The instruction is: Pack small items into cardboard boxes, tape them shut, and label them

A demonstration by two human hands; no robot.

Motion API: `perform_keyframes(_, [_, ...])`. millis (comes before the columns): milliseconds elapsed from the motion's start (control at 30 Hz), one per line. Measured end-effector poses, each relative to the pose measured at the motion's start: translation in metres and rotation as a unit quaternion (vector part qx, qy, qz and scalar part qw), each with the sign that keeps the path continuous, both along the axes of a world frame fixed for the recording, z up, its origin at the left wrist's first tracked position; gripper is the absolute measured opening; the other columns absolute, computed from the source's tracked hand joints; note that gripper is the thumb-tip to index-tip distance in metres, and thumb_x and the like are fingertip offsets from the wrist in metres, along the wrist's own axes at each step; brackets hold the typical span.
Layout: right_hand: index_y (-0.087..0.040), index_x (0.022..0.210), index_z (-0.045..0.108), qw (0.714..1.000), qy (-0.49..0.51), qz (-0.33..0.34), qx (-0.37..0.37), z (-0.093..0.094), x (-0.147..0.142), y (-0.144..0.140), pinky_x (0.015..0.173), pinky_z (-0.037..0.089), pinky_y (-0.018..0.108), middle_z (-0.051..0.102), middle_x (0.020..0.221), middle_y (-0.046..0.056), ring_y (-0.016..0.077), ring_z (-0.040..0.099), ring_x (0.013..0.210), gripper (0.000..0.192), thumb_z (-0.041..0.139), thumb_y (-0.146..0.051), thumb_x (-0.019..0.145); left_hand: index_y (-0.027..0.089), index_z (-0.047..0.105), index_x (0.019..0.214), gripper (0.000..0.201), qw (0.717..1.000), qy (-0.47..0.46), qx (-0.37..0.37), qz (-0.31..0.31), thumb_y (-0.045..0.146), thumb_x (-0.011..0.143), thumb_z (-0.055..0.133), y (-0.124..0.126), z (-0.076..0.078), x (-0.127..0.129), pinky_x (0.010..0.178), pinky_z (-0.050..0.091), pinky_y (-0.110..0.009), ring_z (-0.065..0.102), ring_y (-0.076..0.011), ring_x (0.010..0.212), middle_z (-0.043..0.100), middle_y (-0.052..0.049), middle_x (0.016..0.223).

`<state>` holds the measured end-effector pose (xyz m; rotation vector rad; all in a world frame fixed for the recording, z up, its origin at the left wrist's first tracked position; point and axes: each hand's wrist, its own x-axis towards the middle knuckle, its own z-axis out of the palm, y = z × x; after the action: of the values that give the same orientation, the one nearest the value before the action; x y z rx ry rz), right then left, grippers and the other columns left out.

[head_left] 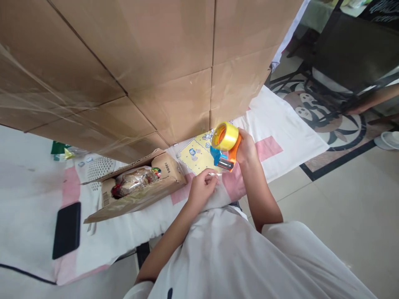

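The right hand [246,147] is closed around the handle of an orange and blue plastic tape dispenser [225,154] carrying a roll of clear yellowish packing tape [225,136], held up above the white and pink cloth-covered desk [280,133]. The left hand [202,187] sits just below and to the left of the dispenser's mouth, its fingertips pinched on what looks like the free end of the tape, so the short strip runs down and left from dispenser to fingers. The small open brown cardboard box [140,187] with wrapped goods inside lies further left, nearer the left hand. A black phone [67,229] lies beyond it.
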<state>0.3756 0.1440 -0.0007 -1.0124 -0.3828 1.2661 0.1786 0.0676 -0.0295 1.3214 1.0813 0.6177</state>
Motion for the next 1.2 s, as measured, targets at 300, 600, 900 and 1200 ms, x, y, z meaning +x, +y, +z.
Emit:
perform_keyframes(300, [-0.02, 0.097, 0.071, 0.989, 0.064, 0.124, -0.04, 0.0, -0.026, -0.049, 0.098, 0.057, 0.046, 0.079, 0.095, 0.008, 0.0307, 0.073, 0.105, 0.028, 0.064, -0.041, 0.08, 0.016, 0.063, 0.117, 0.042, 0.999, -0.02, -0.031, -0.017, 0.029, 0.078, 0.071, 0.019, 0.0, -0.023, 0.055, 0.048, -0.022, 0.068, -0.0159, 0.062, 0.071, 0.001, 0.071])
perform_keyframes(600, [-0.02, 0.093, 0.072, 1.0, -0.016, -0.015, -0.003, -0.011, -0.061, -0.055, 0.068, 0.06, 0.029, 0.077, 0.081, 0.001, 0.0171, 0.071, 0.068, 0.029, 0.085, -0.038, 0.075, 0.024, 0.034, 0.16, 0.08, 0.974, 0.148, 0.108, -0.132, 0.028, 0.087, 0.066, -0.002, 0.022, -0.041, 0.069, 0.051, -0.026, 0.067, -0.0165, 0.07, 0.076, -0.001, 0.086])
perform_keyframes(900, [-0.021, 0.096, 0.071, 0.998, 0.023, -0.014, 0.052, -0.016, -0.052, -0.054, 0.08, 0.064, 0.039, 0.078, 0.089, 0.006, 0.026, 0.076, 0.089, 0.024, 0.078, -0.033, 0.076, 0.021, 0.024, 0.163, 0.084, 0.989, 0.107, 0.102, -0.016, 0.027, 0.089, 0.063, -0.01, 0.007, -0.026, 0.072, 0.048, -0.025, 0.065, -0.0138, 0.07, 0.076, 0.002, 0.082])
perform_keyframes(1200, [-0.02, 0.088, 0.072, 0.993, 0.068, -0.097, 0.016, -0.024, -0.042, -0.055, 0.069, 0.063, 0.037, 0.077, 0.081, 0.005, 0.0244, 0.074, 0.077, 0.032, 0.079, -0.048, 0.074, 0.021, 0.027, 0.162, 0.073, 0.971, 0.168, 0.142, -0.09, 0.033, 0.096, 0.056, -0.02, 0.003, -0.027, 0.071, 0.047, -0.026, 0.063, -0.0138, 0.067, 0.075, 0.002, 0.085])
